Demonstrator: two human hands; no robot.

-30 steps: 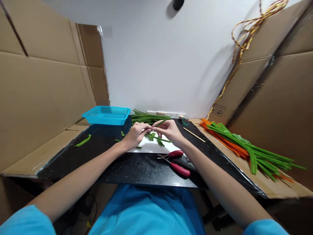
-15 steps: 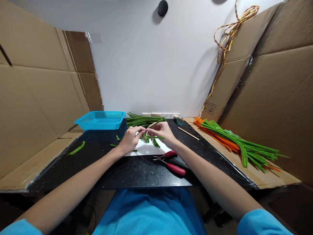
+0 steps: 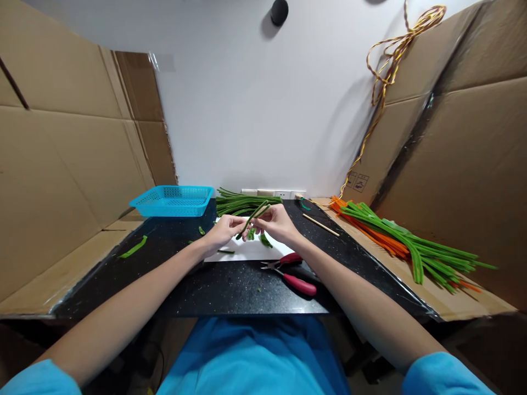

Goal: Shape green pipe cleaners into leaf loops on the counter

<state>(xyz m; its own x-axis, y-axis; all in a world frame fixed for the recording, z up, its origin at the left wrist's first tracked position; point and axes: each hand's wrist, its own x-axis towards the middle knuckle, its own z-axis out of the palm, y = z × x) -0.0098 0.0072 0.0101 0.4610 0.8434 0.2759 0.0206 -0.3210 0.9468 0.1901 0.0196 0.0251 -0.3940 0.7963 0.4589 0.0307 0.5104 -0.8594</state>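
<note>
My left hand [image 3: 222, 232] and my right hand [image 3: 278, 223] meet over a white sheet [image 3: 239, 254]. Between their fingertips is a dark green pipe cleaner [image 3: 252, 217], tilted up to the right, with a second strand beside it at the top. Both hands are closed in a pinch on it; the exact grip of each fingertip is partly hidden. Below the fingers, small bent green pieces [image 3: 265, 240] lie on the sheet. A short dark green piece [image 3: 226, 252] rests near the sheet's front edge. Red-handled pliers [image 3: 300, 285] lie with jaws apart in front of my right hand.
A blue perforated basket [image 3: 173, 208] stands at the back left, beside a dark green pipe cleaner bundle [image 3: 247, 203]. A wooden stick [image 3: 321, 225] lies to the right. Orange stems [image 3: 382, 241] and light green stems [image 3: 428, 255] are heaped on cardboard. Cardboard walls [image 3: 74, 148] flank the black table.
The green strand between my hands has turned from pointing rightward to a steeper diagonal. My fingers have drawn slightly apart. The whole view has shifted a little.
</note>
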